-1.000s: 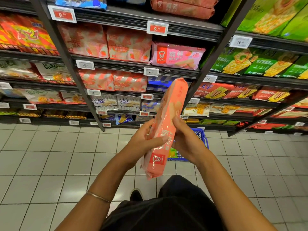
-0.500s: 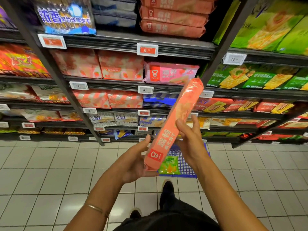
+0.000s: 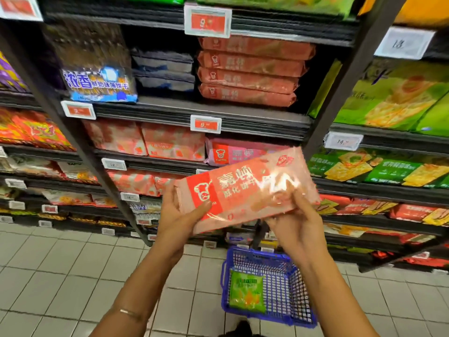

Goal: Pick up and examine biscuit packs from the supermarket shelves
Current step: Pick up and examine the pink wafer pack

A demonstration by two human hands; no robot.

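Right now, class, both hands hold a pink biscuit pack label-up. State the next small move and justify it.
Probably flip the biscuit pack to read its back: left hand and right hand grip it with the front label facing up, so the reverse is unseen.

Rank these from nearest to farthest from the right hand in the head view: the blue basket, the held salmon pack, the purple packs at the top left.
1. The salmon pack: gripped by the right hand itself, at the pack's right end.
2. The blue basket: on the floor, just below the hand.
3. The purple packs: far left, on an upper shelf.
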